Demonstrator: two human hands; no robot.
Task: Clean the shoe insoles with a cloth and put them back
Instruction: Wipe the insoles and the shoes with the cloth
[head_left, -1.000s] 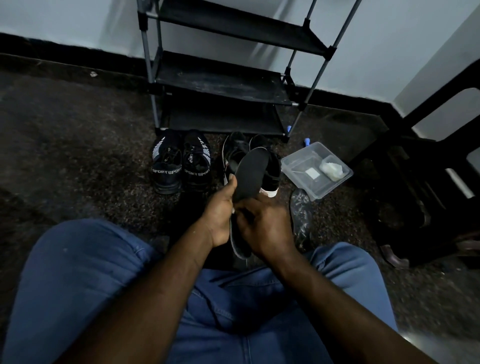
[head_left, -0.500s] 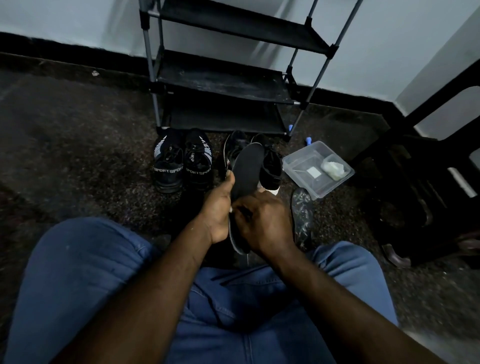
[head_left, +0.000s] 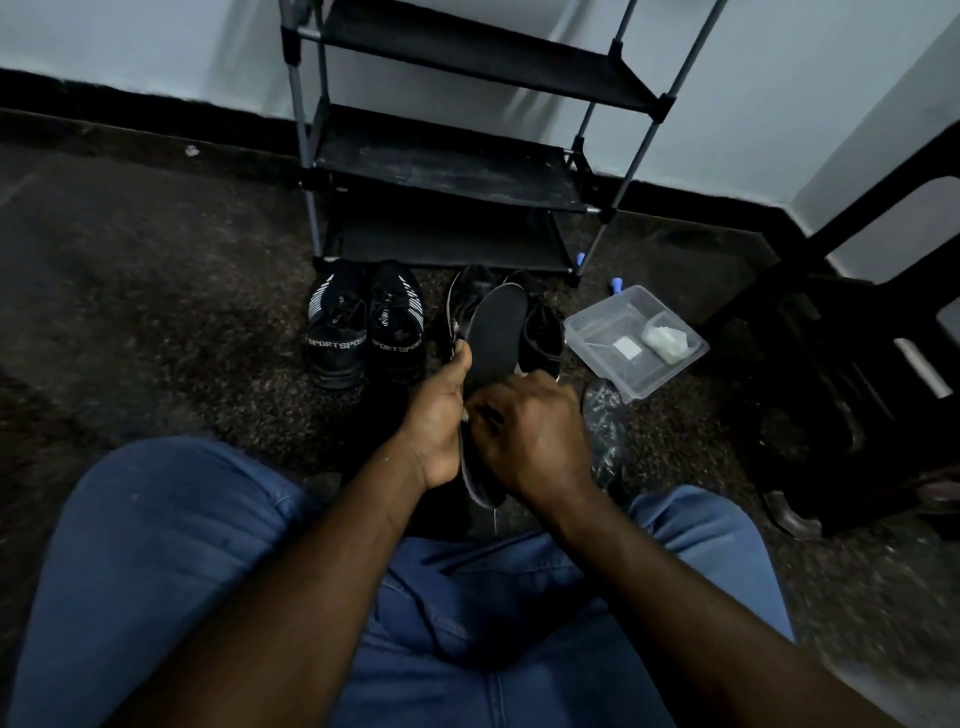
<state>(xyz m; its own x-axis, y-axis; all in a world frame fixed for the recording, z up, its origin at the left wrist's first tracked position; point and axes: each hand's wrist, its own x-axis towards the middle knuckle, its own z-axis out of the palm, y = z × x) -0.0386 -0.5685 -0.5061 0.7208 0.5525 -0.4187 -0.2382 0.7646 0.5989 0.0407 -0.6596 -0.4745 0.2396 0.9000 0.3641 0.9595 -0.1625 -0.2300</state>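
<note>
A dark insole (head_left: 493, 332) stands upright over the floor between my knees, toe end up. My left hand (head_left: 441, 431) grips its left edge, with the thumb along the rim. My right hand (head_left: 530, 436) curls over the lower half and hides the heel part. A small pale scrap shows between the two hands; I cannot tell whether it is a cloth. A second dark insole (head_left: 602, 431) lies on the floor just right of my right hand. Behind the held insole stands a black pair of shoes (head_left: 540, 338).
A black pair of sneakers marked SPORT (head_left: 363, 338) stands left of the hands. A clear plastic box (head_left: 597, 317) with a white wad in it sits at the right. Behind are a black shoe rack (head_left: 447, 171) and the wall. Dark furniture (head_left: 857, 364) stands at far right.
Both hands and the insole have shifted slightly upward and away from me. The grips are the same.
</note>
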